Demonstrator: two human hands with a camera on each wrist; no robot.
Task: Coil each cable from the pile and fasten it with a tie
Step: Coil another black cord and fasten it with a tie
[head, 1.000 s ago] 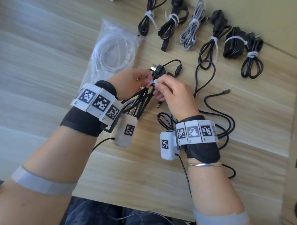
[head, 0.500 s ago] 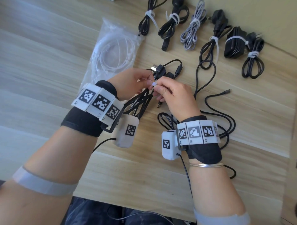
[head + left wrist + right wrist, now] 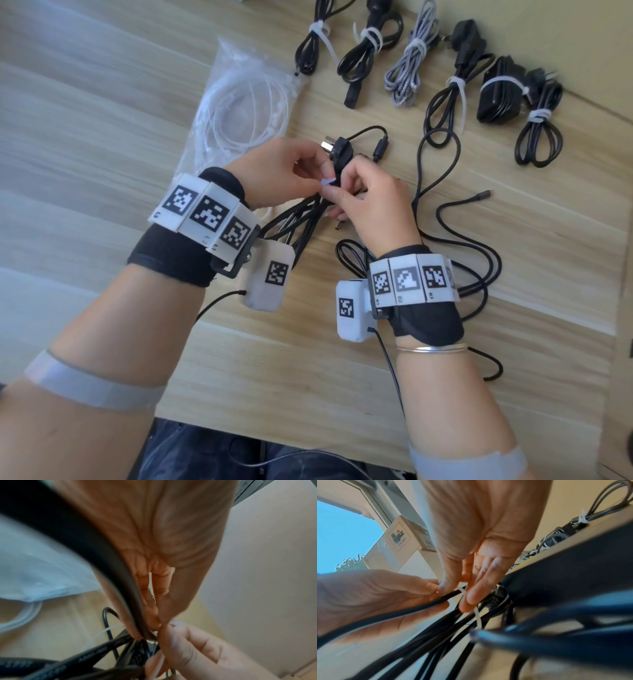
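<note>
Tie end fed through at frame centre.
Left hand (image 3: 281,171) holds the coiled cable (image 3: 301,219); right hand (image 3: 373,202) now pinches the tie (image 3: 328,181) higher than before, cinching begun above the tabletop (image 3: 102,137).

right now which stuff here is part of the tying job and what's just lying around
In use: left hand and right hand, both on the white tie around the black cable bundle.
Lying about: bag of ties, six tied cables, loose cable.

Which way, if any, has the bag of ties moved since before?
No. The bag lies just where it did, left of the nearest tied cable.
</note>
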